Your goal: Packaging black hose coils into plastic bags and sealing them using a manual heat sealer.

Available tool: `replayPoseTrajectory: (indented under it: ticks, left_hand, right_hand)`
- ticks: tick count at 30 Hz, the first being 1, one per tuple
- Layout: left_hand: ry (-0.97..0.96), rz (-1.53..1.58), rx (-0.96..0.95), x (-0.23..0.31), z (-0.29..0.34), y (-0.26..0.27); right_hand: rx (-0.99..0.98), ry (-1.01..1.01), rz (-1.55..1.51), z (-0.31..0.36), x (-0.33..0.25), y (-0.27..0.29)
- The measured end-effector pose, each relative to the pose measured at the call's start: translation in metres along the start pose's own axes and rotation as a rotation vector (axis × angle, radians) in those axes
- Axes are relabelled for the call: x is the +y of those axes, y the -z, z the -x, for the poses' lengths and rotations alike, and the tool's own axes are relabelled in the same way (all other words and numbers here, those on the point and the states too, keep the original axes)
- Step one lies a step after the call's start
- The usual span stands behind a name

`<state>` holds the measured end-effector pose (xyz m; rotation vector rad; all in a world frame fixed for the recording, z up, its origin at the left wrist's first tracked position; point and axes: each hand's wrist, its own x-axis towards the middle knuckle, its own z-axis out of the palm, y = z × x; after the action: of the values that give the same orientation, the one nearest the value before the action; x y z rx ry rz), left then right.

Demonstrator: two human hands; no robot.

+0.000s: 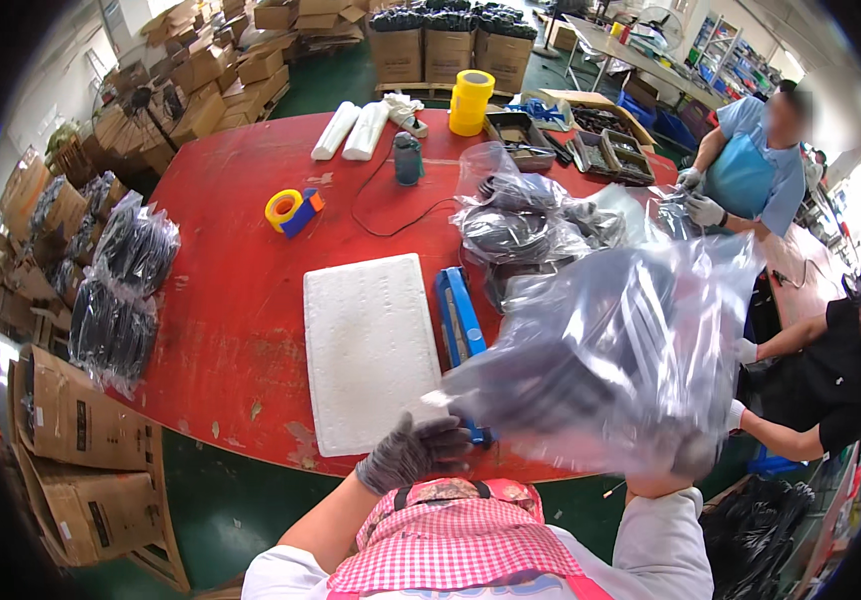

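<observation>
A large clear plastic bag (610, 350) with dark contents hangs above the right part of the red table, smeared by motion. My right hand (692, 456), in a grey glove, grips its lower right part; the film partly covers the fingers. My left hand (412, 455), also gloved, is open with fingers stretched out, just below the bag's left corner; I cannot tell whether they touch. It is beside the near edge of a white foam board (370, 350). A long blue heat sealer (458, 315) lies between board and bag, its near end by my left fingertips.
On the red table (240, 370) are bagged black cables (120, 300), a tape dispenser (294, 211), a bottle (407, 160), yellow tape rolls (470, 103), white rolls (350, 132) and parts trays (520, 138). Two co-workers (750, 170) stand at the right. Cartons (90, 455) stand left.
</observation>
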<state>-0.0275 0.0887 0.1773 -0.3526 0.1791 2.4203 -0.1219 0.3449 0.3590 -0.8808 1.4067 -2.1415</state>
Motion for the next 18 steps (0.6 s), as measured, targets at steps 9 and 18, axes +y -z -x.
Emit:
replayPoseTrajectory:
  ticks: [9, 18]
  left_hand:
    - [-0.237, -0.37, 0.331, 0.062, 0.158, 0.203]
    - [-0.041, -0.362, 0.531, 0.1, 0.042, 0.164]
  right_hand:
    - [0.007, -0.753, 0.084, 0.026, 0.112, -0.05]
    - [0.643, -1.003, -0.174, 0.14, 0.214, -0.022]
